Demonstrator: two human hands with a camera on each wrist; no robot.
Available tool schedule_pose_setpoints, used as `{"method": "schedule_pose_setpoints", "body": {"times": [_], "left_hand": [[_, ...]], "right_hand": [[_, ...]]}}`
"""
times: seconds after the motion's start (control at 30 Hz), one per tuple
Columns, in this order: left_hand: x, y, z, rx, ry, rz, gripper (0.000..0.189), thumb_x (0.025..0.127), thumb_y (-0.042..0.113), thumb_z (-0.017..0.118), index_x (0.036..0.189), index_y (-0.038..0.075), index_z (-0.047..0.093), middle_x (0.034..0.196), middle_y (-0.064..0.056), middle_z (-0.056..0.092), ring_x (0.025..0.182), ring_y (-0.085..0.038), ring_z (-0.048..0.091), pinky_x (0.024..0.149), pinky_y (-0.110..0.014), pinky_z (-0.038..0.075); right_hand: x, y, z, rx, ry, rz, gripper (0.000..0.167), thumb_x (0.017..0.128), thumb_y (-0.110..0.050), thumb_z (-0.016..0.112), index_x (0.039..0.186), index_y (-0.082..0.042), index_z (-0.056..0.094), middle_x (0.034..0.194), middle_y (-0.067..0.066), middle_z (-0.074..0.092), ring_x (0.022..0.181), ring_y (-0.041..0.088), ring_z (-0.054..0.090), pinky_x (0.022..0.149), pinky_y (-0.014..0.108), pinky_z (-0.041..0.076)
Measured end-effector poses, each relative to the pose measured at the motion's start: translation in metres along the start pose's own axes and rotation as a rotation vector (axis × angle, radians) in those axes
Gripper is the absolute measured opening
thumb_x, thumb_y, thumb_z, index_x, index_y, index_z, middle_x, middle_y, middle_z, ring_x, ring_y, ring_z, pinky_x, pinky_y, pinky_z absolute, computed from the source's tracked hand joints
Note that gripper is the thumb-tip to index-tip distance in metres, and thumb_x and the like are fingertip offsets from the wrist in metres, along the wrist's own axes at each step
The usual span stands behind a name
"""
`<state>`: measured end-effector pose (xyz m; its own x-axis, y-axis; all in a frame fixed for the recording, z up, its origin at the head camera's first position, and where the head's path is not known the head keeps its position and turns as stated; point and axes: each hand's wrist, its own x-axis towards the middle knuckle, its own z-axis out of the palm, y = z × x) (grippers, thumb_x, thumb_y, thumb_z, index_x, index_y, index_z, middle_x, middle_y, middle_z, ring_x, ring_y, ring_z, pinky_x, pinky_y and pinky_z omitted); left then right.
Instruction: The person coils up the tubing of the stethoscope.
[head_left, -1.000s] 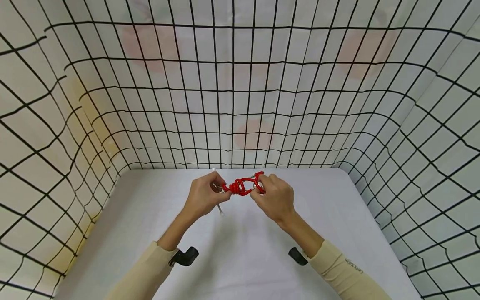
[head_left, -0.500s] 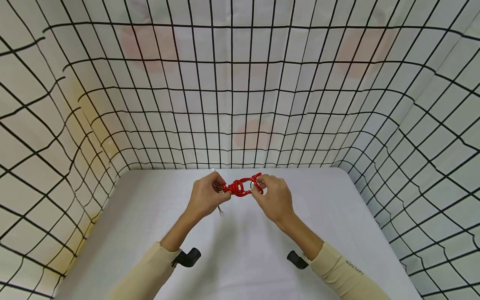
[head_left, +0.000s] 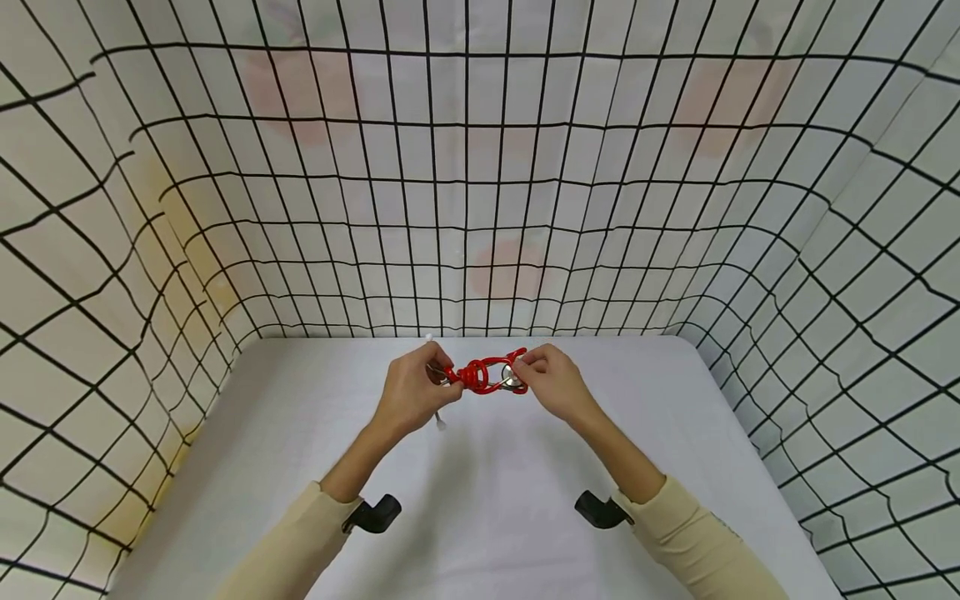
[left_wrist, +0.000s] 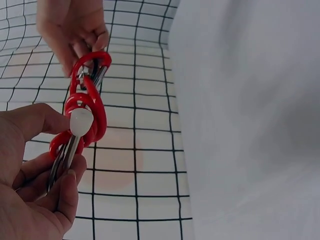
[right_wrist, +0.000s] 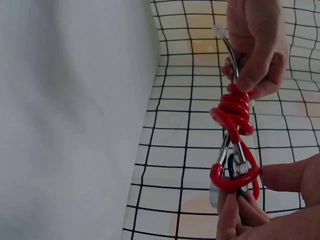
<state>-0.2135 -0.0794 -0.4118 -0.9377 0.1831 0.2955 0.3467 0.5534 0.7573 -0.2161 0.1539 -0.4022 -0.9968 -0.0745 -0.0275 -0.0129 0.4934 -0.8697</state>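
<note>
A stethoscope hangs between both hands over the table, its red tubing [head_left: 472, 377] wound in tight coils. My left hand [head_left: 411, 390] grips its metal ear tubes [right_wrist: 230, 52] just beside the coils. One white ear tip [left_wrist: 81, 122] points toward the left wrist camera. At the other end my right hand [head_left: 557, 385] pinches the tubing loop near the round metal chestpiece [head_left: 511, 377]. In the right wrist view, a fingertip presses the side of this loop, and the fingers partly cover the chestpiece.
A white-covered table [head_left: 510, 517] lies under the hands. Black grid netting [head_left: 480, 200] rises at the back and both sides, with white sheeting behind it. Each wrist wears a small black camera mount [head_left: 375, 514].
My right hand has shifted its grip slightly outward along the loop, leaving more of the chestpiece showing. My left hand keeps its hold on the ear tubes, almost still.
</note>
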Motion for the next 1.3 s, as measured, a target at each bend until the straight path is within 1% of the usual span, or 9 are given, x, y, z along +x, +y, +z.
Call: {"method": "schedule_pose_setpoints", "body": {"times": [0.13, 0.23, 0.4, 0.5, 0.67, 0.8, 0.93, 1.07, 1.3], "left_hand": [[-0.001, -0.001, 0.001, 0.001, -0.011, -0.005, 0.022, 0.079, 0.011, 0.080, 0.094, 0.007, 0.066, 0.087, -0.012, 0.072, 0.075, -0.018, 0.065, 0.064, -0.028, 0.056], [-0.002, -0.001, 0.001, -0.004, -0.021, -0.006, 0.022, 0.079, 0.010, 0.081, 0.095, 0.006, 0.066, 0.087, -0.009, 0.071, 0.075, -0.017, 0.066, 0.065, -0.028, 0.057], [-0.004, -0.003, 0.001, -0.003, -0.027, -0.005, 0.024, 0.078, 0.010, 0.082, 0.095, 0.006, 0.066, 0.085, -0.004, 0.071, 0.074, -0.016, 0.065, 0.065, -0.028, 0.058], [-0.005, -0.004, 0.001, -0.001, -0.033, -0.004, 0.023, 0.078, 0.009, 0.081, 0.095, 0.006, 0.066, 0.085, -0.004, 0.072, 0.074, -0.016, 0.065, 0.065, -0.027, 0.057], [-0.005, -0.007, 0.002, 0.004, -0.030, -0.008, 0.022, 0.078, 0.009, 0.081, 0.094, 0.007, 0.066, 0.085, -0.003, 0.072, 0.074, -0.016, 0.066, 0.065, -0.027, 0.057], [-0.005, -0.007, 0.002, 0.001, -0.033, -0.006, 0.022, 0.078, 0.009, 0.080, 0.095, 0.005, 0.066, 0.085, -0.004, 0.072, 0.075, -0.016, 0.066, 0.066, -0.028, 0.058], [-0.005, -0.008, 0.000, -0.015, -0.054, -0.013, 0.023, 0.079, 0.009, 0.083, 0.096, 0.006, 0.067, 0.086, -0.003, 0.072, 0.075, -0.016, 0.067, 0.067, -0.028, 0.058], [-0.006, -0.012, -0.001, -0.027, -0.062, -0.017, 0.024, 0.078, 0.006, 0.086, 0.094, 0.007, 0.068, 0.085, -0.002, 0.073, 0.073, -0.015, 0.067, 0.066, -0.028, 0.057], [-0.005, -0.013, 0.000, -0.039, -0.059, -0.031, 0.022, 0.078, 0.006, 0.086, 0.091, 0.008, 0.069, 0.084, -0.002, 0.074, 0.072, -0.015, 0.068, 0.066, -0.028, 0.058]], "right_hand": [[0.002, 0.002, -0.006, -0.012, -0.113, 0.038, 0.033, 0.102, -0.023, 0.057, 0.122, 0.002, 0.065, 0.110, 0.014, 0.073, 0.104, 0.027, 0.063, 0.092, 0.047, 0.047], [0.003, 0.005, -0.008, -0.002, -0.150, 0.050, 0.030, 0.101, -0.020, 0.059, 0.121, 0.000, 0.069, 0.106, 0.012, 0.073, 0.104, 0.027, 0.060, 0.090, 0.046, 0.047], [0.006, 0.011, -0.008, 0.084, -0.130, 0.105, 0.021, 0.095, -0.017, 0.067, 0.109, -0.002, 0.073, 0.101, 0.010, 0.074, 0.104, 0.027, 0.058, 0.088, 0.046, 0.045], [0.007, 0.014, -0.008, 0.108, -0.133, 0.136, 0.020, 0.094, -0.019, 0.069, 0.104, -0.002, 0.074, 0.098, 0.009, 0.074, 0.105, 0.027, 0.055, 0.087, 0.045, 0.042], [0.007, 0.016, -0.007, 0.110, -0.170, 0.165, 0.026, 0.095, -0.022, 0.067, 0.112, -0.003, 0.074, 0.106, 0.008, 0.073, 0.111, 0.029, 0.054, 0.093, 0.048, 0.044], [0.007, 0.016, -0.006, 0.142, -0.170, 0.159, 0.026, 0.094, -0.020, 0.067, 0.111, -0.001, 0.074, 0.105, 0.008, 0.072, 0.113, 0.030, 0.053, 0.094, 0.050, 0.044], [0.009, 0.020, -0.006, 0.208, -0.155, 0.153, 0.021, 0.093, -0.016, 0.068, 0.105, 0.000, 0.075, 0.093, 0.001, 0.073, 0.108, 0.028, 0.054, 0.094, 0.049, 0.042], [0.011, 0.024, -0.007, 0.245, -0.163, 0.147, 0.018, 0.093, -0.013, 0.066, 0.100, 0.001, 0.075, 0.083, -0.004, 0.071, 0.098, 0.025, 0.055, 0.089, 0.044, 0.040], [0.012, 0.022, -0.003, 0.233, -0.140, 0.135, 0.019, 0.092, -0.005, 0.057, 0.097, 0.008, 0.069, 0.076, -0.001, 0.067, 0.086, 0.022, 0.052, 0.084, 0.041, 0.037]]}}
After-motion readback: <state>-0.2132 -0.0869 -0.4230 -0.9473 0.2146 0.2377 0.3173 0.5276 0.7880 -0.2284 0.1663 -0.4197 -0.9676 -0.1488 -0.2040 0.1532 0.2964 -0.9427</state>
